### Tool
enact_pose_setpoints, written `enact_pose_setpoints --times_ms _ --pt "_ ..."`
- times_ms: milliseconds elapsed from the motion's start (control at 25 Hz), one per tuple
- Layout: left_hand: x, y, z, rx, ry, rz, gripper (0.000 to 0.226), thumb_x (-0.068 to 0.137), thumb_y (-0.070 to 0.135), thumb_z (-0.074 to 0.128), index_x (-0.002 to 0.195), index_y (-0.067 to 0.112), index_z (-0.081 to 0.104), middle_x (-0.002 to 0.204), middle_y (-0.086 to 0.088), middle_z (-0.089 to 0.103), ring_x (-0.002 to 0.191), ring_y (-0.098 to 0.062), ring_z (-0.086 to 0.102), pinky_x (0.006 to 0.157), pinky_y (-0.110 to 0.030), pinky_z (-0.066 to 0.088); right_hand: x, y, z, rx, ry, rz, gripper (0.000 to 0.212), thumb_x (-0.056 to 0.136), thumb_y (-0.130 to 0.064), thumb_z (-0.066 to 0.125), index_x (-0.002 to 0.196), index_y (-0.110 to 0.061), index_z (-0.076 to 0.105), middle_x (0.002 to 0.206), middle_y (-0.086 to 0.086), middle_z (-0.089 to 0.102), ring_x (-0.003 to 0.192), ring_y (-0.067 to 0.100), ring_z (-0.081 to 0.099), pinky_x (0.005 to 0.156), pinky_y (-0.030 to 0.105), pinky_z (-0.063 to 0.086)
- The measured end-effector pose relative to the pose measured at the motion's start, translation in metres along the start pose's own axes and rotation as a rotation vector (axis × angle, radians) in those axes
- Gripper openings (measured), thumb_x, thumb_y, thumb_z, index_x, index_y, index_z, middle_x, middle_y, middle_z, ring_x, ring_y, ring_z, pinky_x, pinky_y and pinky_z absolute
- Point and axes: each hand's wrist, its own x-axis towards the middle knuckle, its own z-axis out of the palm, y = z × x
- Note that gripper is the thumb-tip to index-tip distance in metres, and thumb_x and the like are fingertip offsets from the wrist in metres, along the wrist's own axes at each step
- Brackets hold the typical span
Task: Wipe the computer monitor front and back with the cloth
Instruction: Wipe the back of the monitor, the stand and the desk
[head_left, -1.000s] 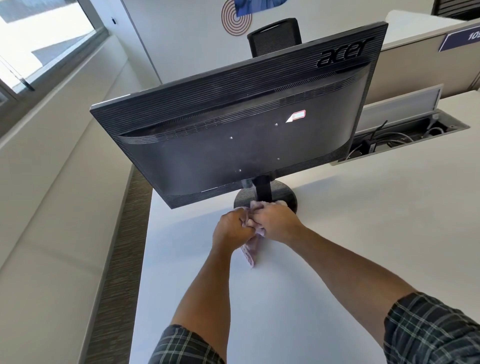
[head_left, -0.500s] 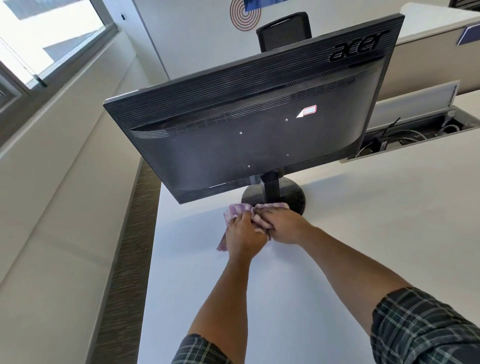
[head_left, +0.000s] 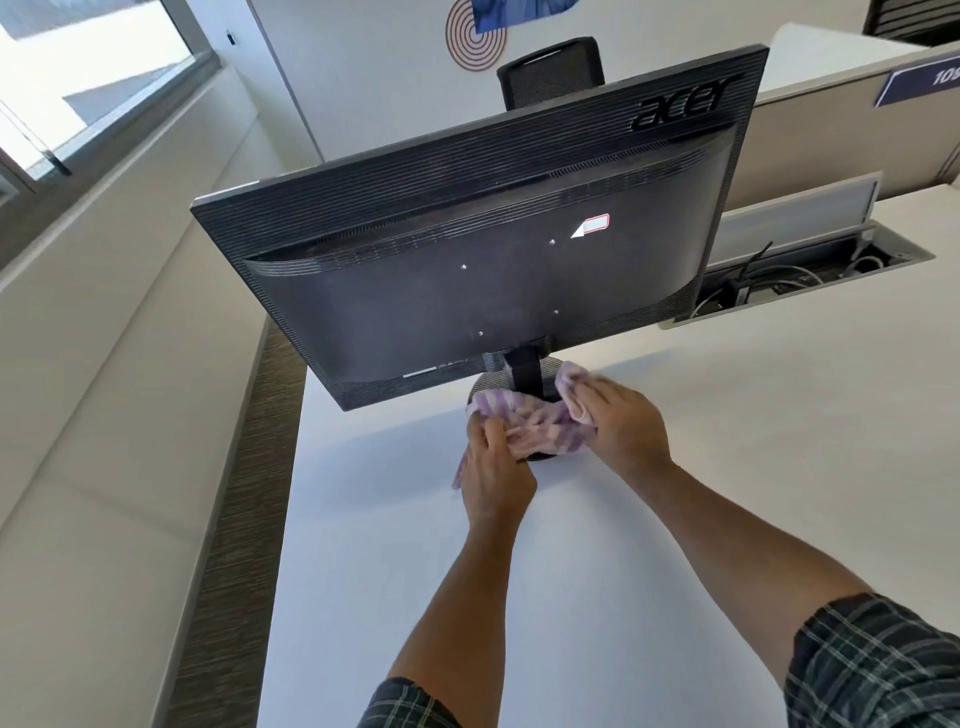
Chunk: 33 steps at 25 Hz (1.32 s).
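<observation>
White surface (head_left: 675, 467); daylit window (head_left: 78, 93) left; black chair (head_left: 550, 73) by white wall (head_left: 363, 78); brown carpet (head_left: 228, 493).

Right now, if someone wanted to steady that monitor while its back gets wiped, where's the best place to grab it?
Probably the top edge of the monitor, from above, near the left corner. The panel tilts with its back up, so that long straight rim is exposed and thin enough to pinch. The neck of the stand is crowded by the cloth and both hands.

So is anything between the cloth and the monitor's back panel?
Nothing visible. Both the left hand and right hand hold the cloth at the stand base; the monitor back is bare directly above.
</observation>
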Motion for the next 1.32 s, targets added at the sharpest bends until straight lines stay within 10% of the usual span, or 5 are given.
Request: enact_pose_setpoints --times_ms 480,720,1040,1160,1320 --pt "0.052 -0.003 0.001 0.210 -0.484 0.019 0.079 0.096 0.017 0.053 0.159 0.001 0.008 0.169 -0.018 -0.003 0.157 -0.033 -0.002 0.127 -0.047 0.015 0.039 -0.006 0.045 0.023 -0.616 0.107 0.075 0.104 -0.044 0.037 0.162 -0.010 0.004 0.170 0.007 -0.001 0.157 0.022 -0.003 0.128 0.040 0.001" --pt "0.055 -0.007 -0.019 0.213 -0.443 0.078 0.053 0.084 0.021 0.060 0.136 0.018 0.052 0.133 -0.008 0.061 0.117 -0.035 0.061 0.091 -0.045 0.056 0.032 0.000 0.029 0.215 -0.549 0.121 0.068 0.094 -0.028 0.046 0.159 -0.023 0.025 0.159 0.002 0.041 0.144 0.028 0.040 0.116 0.043 0.039" --pt "0.028 0.005 -0.017 0.175 -0.263 0.216 0.029 0.068 0.032 0.069 0.095 0.023 0.073 0.088 0.001 0.068 0.081 -0.024 0.063 0.067 -0.030 0.055 0.015 0.005 -0.006 0.119 -0.514 -0.148 0.065 0.072 -0.030 0.088 0.132 -0.027 0.065 0.127 -0.003 0.070 0.101 0.026 0.071 0.084 0.032 0.058" --pt "0.029 0.000 -0.015 0.197 -0.003 0.255 0.031 0.059 0.024 0.062 0.086 0.010 0.069 0.087 -0.011 0.062 0.079 -0.033 0.055 0.066 -0.037 0.047 0.010 0.001 -0.002 -0.043 -0.128 -0.242 0.063 0.059 -0.035 0.096 0.116 -0.018 0.074 0.111 0.006 0.073 0.081 0.031 0.069 0.064 0.033 0.054" --pt "0.041 -0.003 -0.024 0.206 -0.031 0.001 0.055 0.068 0.014 0.064 0.122 0.005 0.059 0.129 -0.014 0.056 0.113 -0.039 0.053 0.089 -0.043 0.047 0.027 -0.029 0.005 0.070 -0.082 0.242 0.063 0.080 -0.016 0.080 0.138 -0.012 0.055 0.125 0.012 0.064 0.086 0.037 0.067 0.064 0.039 0.054"
